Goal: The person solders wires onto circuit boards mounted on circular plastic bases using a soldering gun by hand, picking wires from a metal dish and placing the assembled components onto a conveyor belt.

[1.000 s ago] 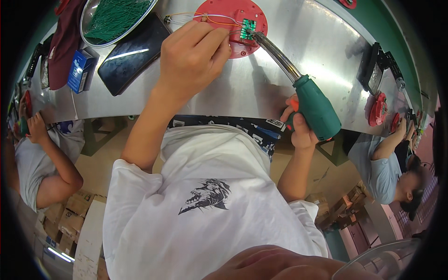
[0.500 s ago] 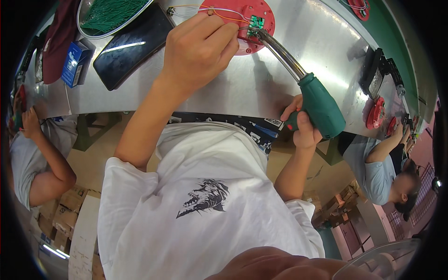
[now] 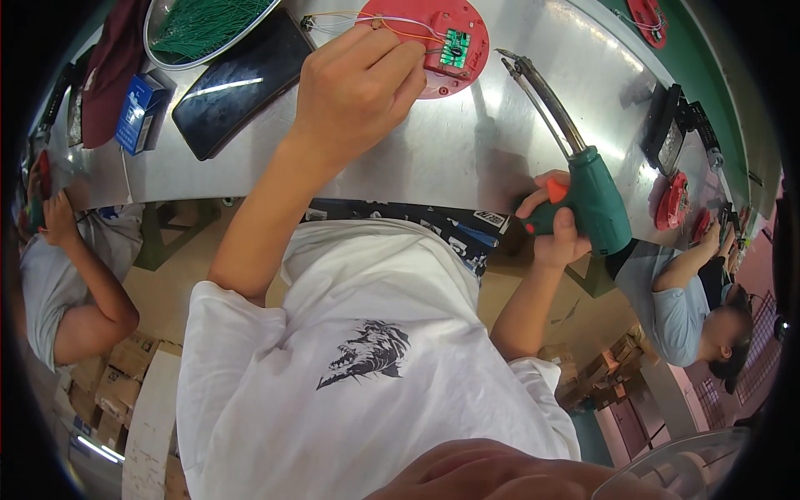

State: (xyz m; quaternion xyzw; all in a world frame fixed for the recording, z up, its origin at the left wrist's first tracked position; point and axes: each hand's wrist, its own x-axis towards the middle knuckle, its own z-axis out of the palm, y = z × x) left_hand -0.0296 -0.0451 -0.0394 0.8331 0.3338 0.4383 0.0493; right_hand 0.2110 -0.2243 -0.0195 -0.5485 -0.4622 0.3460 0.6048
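My left hand (image 3: 358,87) is closed in a pinch at the edge of a round red plastic disc (image 3: 471,79). A thin wire leads from its fingers to a small green circuit board (image 3: 455,48) on the disc; the fingertips are partly hidden. Orange and white wires (image 3: 408,22) run over the disc to the board. My right hand (image 3: 558,225) is wrapped round the grip of a green soldering gun (image 3: 602,200) with an orange trigger. The gun's metal tip (image 3: 504,53) points up and left, apart from the board, over the steel table.
A steel table (image 3: 275,179) carries a metal bowl (image 3: 204,61) of green wires, a black phone (image 3: 237,92), a blue box (image 3: 137,114) and a dark red cloth (image 3: 117,67). More red discs (image 3: 672,202) lie to the right. Other people (image 3: 675,287) sit on both sides.
The soldering gun has moved right and slightly down, and its tip has come off the board. The orange trigger now shows. My left hand has hardly moved.
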